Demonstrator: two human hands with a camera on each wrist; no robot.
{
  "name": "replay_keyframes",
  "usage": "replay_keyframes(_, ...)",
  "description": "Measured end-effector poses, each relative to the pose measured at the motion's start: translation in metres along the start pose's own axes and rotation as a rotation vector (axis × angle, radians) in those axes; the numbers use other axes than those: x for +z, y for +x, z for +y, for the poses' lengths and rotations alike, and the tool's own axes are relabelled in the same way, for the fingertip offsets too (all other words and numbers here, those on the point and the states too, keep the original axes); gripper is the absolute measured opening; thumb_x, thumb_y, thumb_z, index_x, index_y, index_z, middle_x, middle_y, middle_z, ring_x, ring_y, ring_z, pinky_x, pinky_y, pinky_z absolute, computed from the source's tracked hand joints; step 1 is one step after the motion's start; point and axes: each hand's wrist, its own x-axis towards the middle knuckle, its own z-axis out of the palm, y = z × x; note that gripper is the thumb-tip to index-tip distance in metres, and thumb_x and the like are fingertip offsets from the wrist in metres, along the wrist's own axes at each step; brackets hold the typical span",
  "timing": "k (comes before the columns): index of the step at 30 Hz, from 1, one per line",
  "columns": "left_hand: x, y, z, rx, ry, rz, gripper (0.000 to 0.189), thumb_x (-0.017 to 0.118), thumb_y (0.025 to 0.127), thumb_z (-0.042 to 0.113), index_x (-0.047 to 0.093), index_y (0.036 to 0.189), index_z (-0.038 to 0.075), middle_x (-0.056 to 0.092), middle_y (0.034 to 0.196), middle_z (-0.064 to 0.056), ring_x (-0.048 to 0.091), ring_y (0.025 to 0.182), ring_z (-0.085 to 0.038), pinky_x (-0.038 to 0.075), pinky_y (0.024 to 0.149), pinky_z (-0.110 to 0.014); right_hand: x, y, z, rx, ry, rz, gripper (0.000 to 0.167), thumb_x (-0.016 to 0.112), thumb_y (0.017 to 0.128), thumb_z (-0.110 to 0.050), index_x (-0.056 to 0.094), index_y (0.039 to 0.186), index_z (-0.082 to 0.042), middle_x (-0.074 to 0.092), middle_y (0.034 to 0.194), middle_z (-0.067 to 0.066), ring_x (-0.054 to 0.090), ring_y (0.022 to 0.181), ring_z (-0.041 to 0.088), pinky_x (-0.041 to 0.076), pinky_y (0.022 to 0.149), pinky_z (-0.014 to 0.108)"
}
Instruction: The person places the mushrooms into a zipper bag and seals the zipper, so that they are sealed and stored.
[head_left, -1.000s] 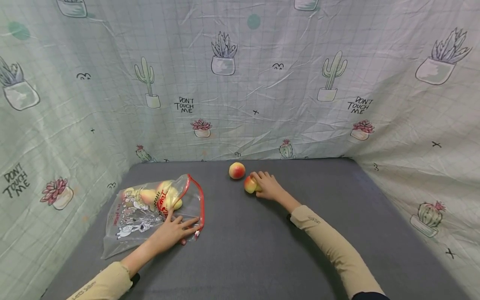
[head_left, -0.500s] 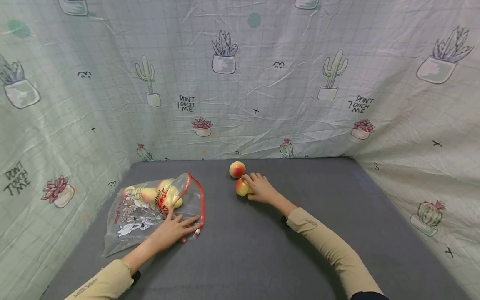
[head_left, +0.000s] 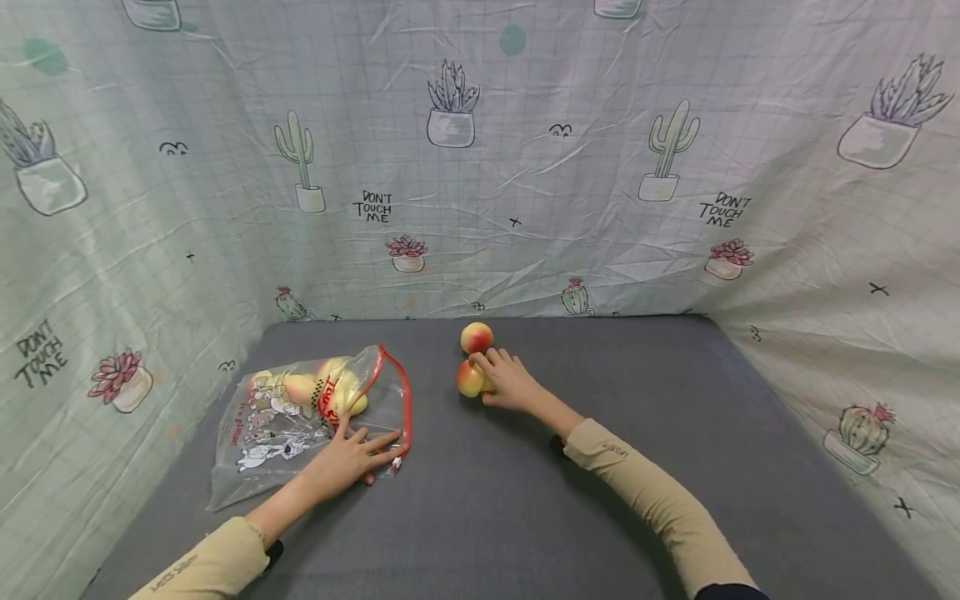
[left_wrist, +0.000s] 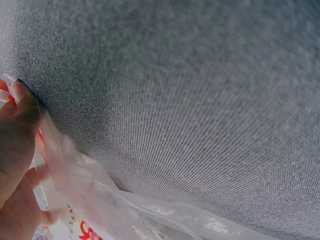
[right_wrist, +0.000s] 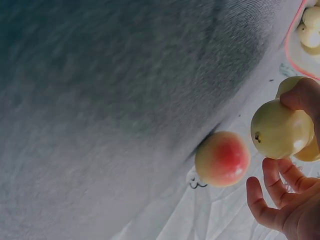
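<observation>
Fruit (right_wrist: 275, 130) smooth, rounded; bag (head_left: 232, 475) clear, wrinkled plastic.

The table (head_left: 480, 517) has a matt grey cloth top, with a fine ribbed weave up close. The bag (head_left: 262, 477) toward the left edge is thin clear plastic, glossy and crinkly, with red trim (head_left: 408, 408). The fruit near the far edge (head_left: 477, 338) looks smooth with a soft sheen; the yellowish fruit (right_wrist: 277, 131) even catches highlights. The backdrop (head_left: 510, 167) is creased, faintly shiny sheeting. The sleeves (head_left: 645, 483) are matt fabric.
</observation>
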Motion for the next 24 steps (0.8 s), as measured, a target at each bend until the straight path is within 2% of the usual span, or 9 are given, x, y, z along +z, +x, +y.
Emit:
replay_keyframes(12, 0.001, 0.0, 0.0, -0.007, -0.001, 0.0, 0.05, 0.052, 0.079, 0.038, 0.049, 0.128, 0.03, 0.051, 0.131, 0.002, 0.049, 0.085, -0.018, 0.029, 0.091, -0.065, 0.003, 0.008, -0.017, -0.037, 0.008, 0.03, 0.056, 0.068, 0.068, -0.025, 0.041, 0.117, -0.017, 0.044, 0.095, 0.005, 0.044, 0.083, 0.022, 0.037, 0.061, 0.031)
replay_keyframes(21, 0.003, 0.001, -0.001, -0.006, 0.012, -0.013, 0.051, 0.053, 0.077, 0.038, 0.048, 0.128, 0.032, 0.051, 0.13, 0.004, 0.051, 0.087, -0.019, 0.028, 0.091, -0.067, 0.008, 0.014, -0.033, -0.073, -0.012, 0.032, 0.057, 0.067, 0.069, -0.026, 0.04, 0.118, -0.017, 0.044, 0.091, 0.003, 0.039, 0.078, 0.017, 0.031, 0.055, 0.024)
replay_keyframes(24, 0.004, 0.001, -0.001, -0.01, 0.02, -0.016, 0.054, 0.054, 0.076, 0.038, 0.048, 0.129, 0.032, 0.05, 0.131, 0.004, 0.051, 0.088, -0.019, 0.028, 0.091, -0.067, 0.009, 0.018, -0.039, -0.078, -0.009, 0.03, 0.056, 0.067, 0.07, -0.027, 0.041, 0.119, -0.018, 0.045, 0.092, 0.003, 0.04, 0.078, 0.017, 0.033, 0.056, 0.024)
